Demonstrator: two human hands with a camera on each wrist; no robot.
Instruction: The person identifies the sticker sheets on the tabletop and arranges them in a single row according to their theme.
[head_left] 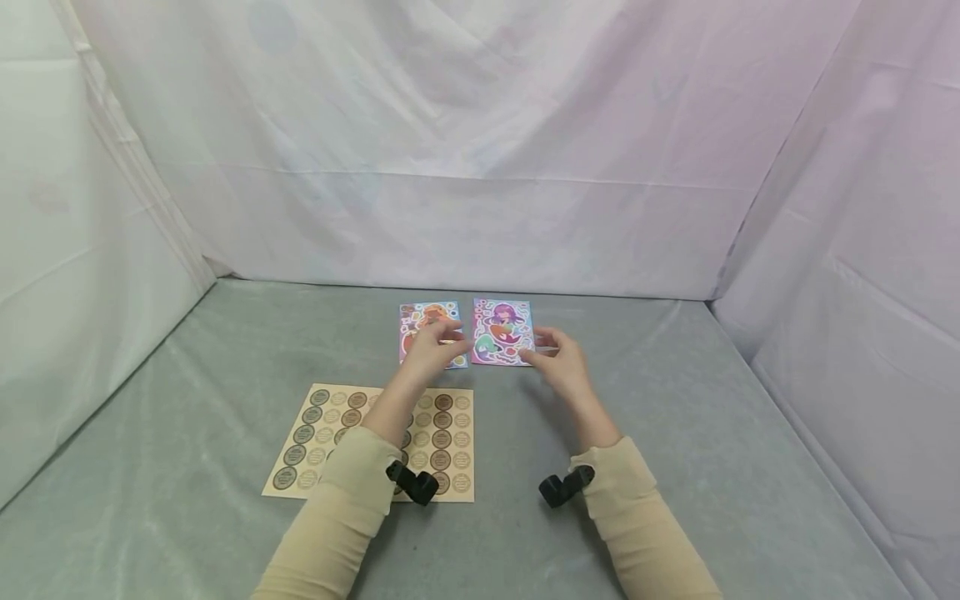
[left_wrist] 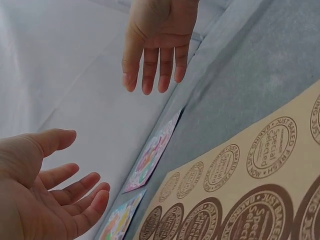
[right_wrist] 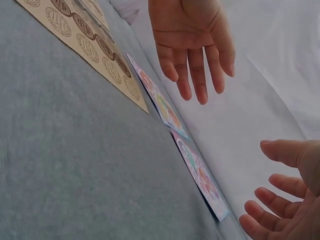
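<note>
Loosely bent and empty, left hand and right hand hover near left card and right card at twelve o'clock.
Dipping, the left sleeve might drag the label sheet, eight o'clock, askew.

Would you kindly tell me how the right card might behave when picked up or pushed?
The right card looks thin and small, so probably light and somewhat bendable. Lying low on the table, it seems unlikely to roll or tip.
</note>
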